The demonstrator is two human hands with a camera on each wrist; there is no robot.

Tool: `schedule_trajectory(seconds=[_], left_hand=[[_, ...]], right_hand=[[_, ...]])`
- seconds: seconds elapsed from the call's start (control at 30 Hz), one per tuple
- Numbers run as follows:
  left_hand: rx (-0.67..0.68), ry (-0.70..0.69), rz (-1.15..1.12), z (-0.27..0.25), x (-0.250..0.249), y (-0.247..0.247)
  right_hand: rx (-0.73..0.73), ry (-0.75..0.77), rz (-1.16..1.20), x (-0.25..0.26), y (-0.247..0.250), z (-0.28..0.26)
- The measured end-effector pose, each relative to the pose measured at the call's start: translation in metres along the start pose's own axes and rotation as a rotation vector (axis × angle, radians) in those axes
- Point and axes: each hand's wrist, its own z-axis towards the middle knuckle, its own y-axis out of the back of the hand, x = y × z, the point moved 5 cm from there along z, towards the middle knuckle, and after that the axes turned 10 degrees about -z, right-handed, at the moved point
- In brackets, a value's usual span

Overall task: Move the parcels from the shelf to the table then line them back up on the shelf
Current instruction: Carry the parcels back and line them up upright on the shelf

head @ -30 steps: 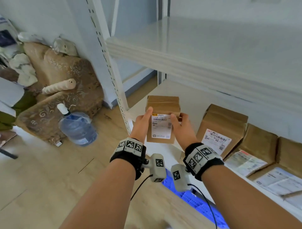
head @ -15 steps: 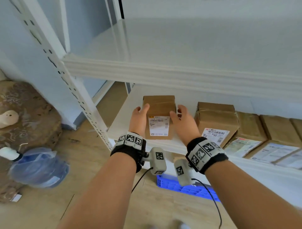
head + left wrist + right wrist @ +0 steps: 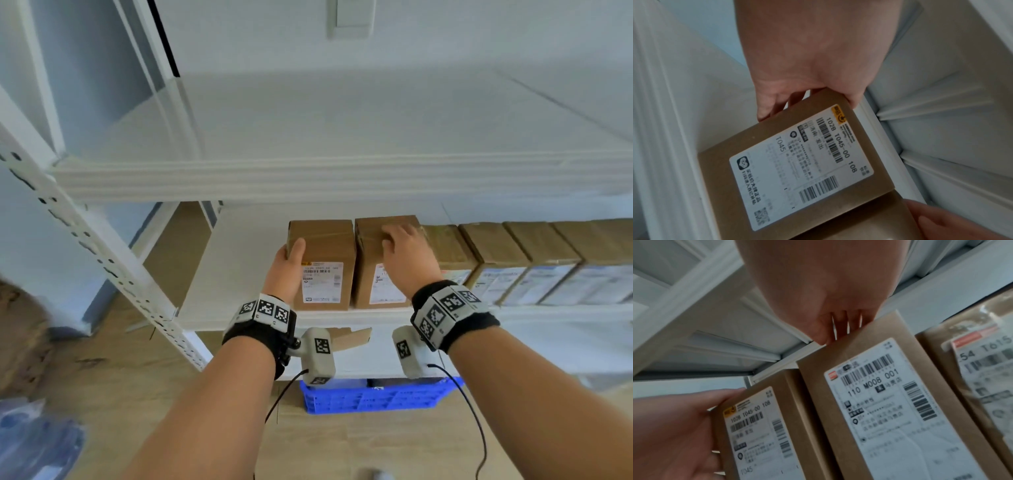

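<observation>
The leftmost parcel (image 3: 322,263) is standing upright on the middle shelf board (image 3: 236,274) of the white metal rack, its shipping label (image 3: 322,283) facing outward. The label is showing the code "102B T045-00 108" in the left wrist view.

The left hand (image 3: 286,270) is gripping this parcel at its left side: the thumb is lying over the front left edge near the top, and the fingers are wrapping round the left face.

The second parcel (image 3: 380,263) is standing just beside the first, their side faces touching or nearly so. Its label is reading "110 M008 001" in the right wrist view. The right hand (image 3: 409,257) is resting on this parcel's top front edge, fingers bent over the top face and spread slightly. Whether the thumb is closing on the carton cannot be determined.

Further parcels (image 3: 534,257) are standing in a row to the right on the same board, labels outward.

A blue plastic crate (image 3: 373,397) is sitting on the wooden floor (image 3: 113,394) below the rack.
</observation>
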Motion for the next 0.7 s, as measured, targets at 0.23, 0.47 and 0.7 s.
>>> schedule_trajectory(seconds=[0.23, 0.47, 0.7], left_hand=[[-0.003, 0.008, 0.08, 0.004, -0.001, -0.006], [-0.203, -0.319, 0.252, -0.012, -0.039, -0.007], [-0.016, -0.67, 0.412, -0.049, -0.081, -0.103]], right_hand=[[0.016, 0.029, -0.022, 0.001, -0.001, 0.0], [-0.11, -0.038, 0.095, -0.005, 0.019, -0.014], [-0.255, -0.186, 0.127, -0.063, 0.051, -0.056]])
